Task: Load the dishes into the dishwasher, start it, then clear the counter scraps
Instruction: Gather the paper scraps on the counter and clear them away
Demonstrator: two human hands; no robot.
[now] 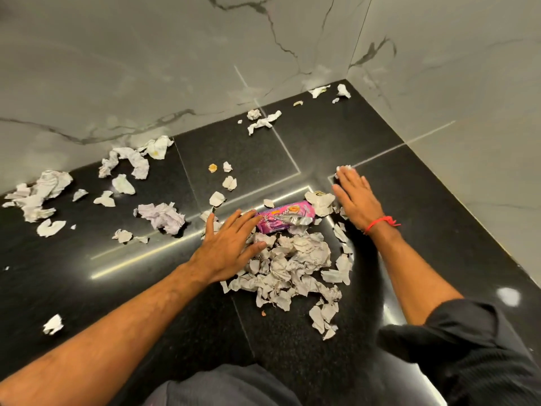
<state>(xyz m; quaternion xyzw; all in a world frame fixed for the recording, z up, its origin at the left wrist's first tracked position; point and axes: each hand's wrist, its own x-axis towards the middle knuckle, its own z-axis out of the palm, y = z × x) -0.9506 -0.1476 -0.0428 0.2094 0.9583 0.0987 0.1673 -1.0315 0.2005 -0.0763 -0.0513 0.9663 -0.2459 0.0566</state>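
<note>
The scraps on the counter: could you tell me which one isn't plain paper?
The pink wrapper, lying between both hands atop the central pile; every other scrap is whitish crumpled paper.

The black speckled counter [292,148] in front of me runs into a corner of grey marbled wall. A heap of crumpled paper scraps [295,268] lies on it between my arms, with a torn pink wrapper [281,221] at its far edge. My left hand [228,244] rests flat on the counter against the heap, my right hand [355,197] flat beside it, fingers straight. More crumpled scraps are scattered to the left [38,194], toward the back wall [263,121] and in the far corner [342,90]. 1 loose scrap [53,324] lies near my left forearm.
</note>
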